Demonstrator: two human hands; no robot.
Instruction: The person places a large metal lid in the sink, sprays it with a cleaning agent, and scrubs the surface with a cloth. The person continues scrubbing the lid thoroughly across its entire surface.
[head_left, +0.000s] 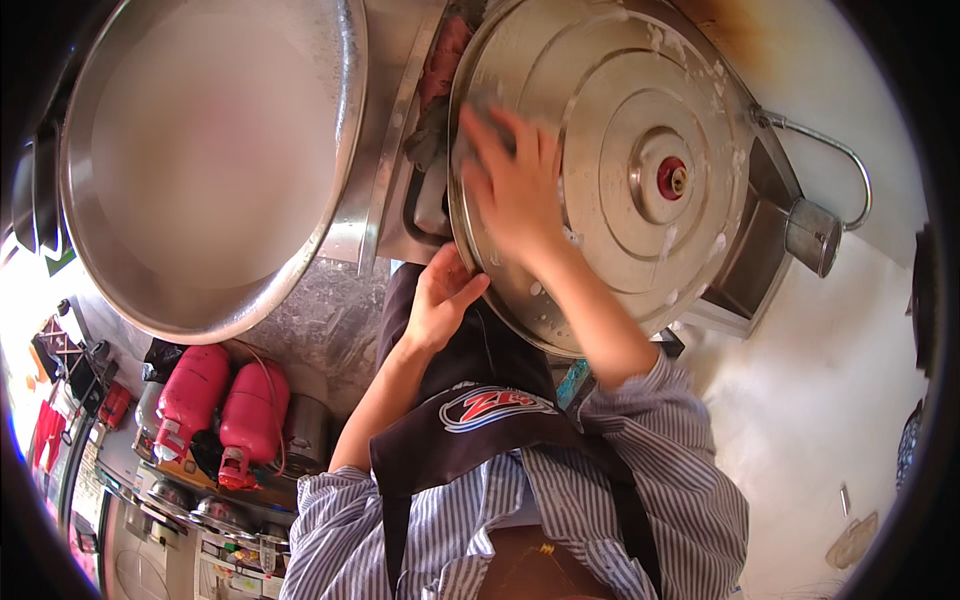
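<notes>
A large round metal lid with a red knob and patches of white foam lies in front of me. My left hand grips its near left rim, thumb on the edge. Flat against the lid's upper left part is my right hand, blurred, with its fingers spread around a greyish scrubbing pad that is partly hidden. To the left stands a wide metal pan filled with cloudy, whitish liquid.
A sink basin with a curved metal pipe and a metal cup is at the right. Reddish and dark cloths lie between pan and lid. Pink gas cylinders and a metal pot stand at the lower left.
</notes>
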